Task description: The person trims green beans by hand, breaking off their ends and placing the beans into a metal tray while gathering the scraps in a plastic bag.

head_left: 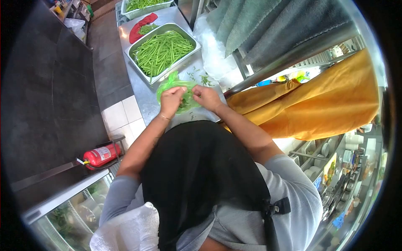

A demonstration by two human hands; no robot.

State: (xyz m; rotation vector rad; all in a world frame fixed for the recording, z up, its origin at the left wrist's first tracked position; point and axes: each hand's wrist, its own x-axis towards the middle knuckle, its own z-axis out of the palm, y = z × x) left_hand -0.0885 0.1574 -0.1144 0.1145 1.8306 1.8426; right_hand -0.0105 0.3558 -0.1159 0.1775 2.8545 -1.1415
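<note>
My left hand (172, 101) is closed, thumb and fingertips pressed together at the left part of a thin light-green plastic bag (187, 85). My right hand (207, 98) is also pinched shut, just across from it at the bag's right side. Whatever lies in either pinch is too small to make out. Bits of green trimmings (184, 103) show in the bag between the hands. Beyond the bag, a steel tray (197, 49) holds a heap of long green beans (163, 51). The bag and tray rest on a steel table (140, 94).
Behind the tray lie a red cloth (140, 28) and a small green pile (147, 29). A white basket (146, 12) of greens stands farther back. Grey towels (276, 25) and an orange cloth (310, 102) hang over a rail on the right. A fire extinguisher (101, 155) is at left.
</note>
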